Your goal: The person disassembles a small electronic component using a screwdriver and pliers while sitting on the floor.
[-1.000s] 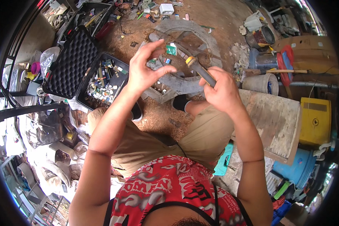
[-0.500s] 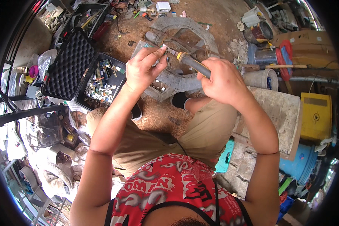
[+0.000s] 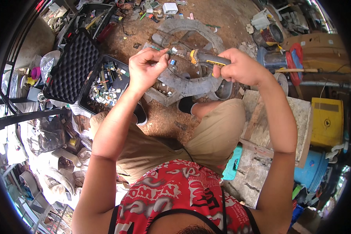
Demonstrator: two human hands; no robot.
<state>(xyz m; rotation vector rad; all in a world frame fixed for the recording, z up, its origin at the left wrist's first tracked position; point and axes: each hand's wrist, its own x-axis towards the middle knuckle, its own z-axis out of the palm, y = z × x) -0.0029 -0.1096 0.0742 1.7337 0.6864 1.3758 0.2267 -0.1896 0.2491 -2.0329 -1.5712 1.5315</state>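
Observation:
My left hand (image 3: 146, 68) is closed in a pinch on a small greenish circuit board piece (image 3: 156, 48), mostly hidden by the fingers. A whitish part shows at the fingertips. My right hand (image 3: 240, 66) wraps round a hand tool (image 3: 212, 58) with a grey-and-yellow handle; its exact kind is unclear. The tool's metal end points left at the board piece, and I cannot tell whether they touch. Both hands are raised over a grey ring-shaped frame (image 3: 197, 85) on the ground. Left of my left forearm lies an open black case (image 3: 87, 102) of circuit board scraps and small white pieces.
The case's foam-lined lid (image 3: 72, 64) leans left. A second black case (image 3: 64, 35) of parts lies beyond it. At right are a pale board (image 3: 280, 113), a yellow box (image 3: 327, 121) and a blue bucket (image 3: 312, 167). A white box (image 3: 170, 8) and scattered scraps lie ahead.
My right hand has moved right and slightly up, turning the tool so its handle lies more level. My left hand has tilted slightly while keeping its pinch.

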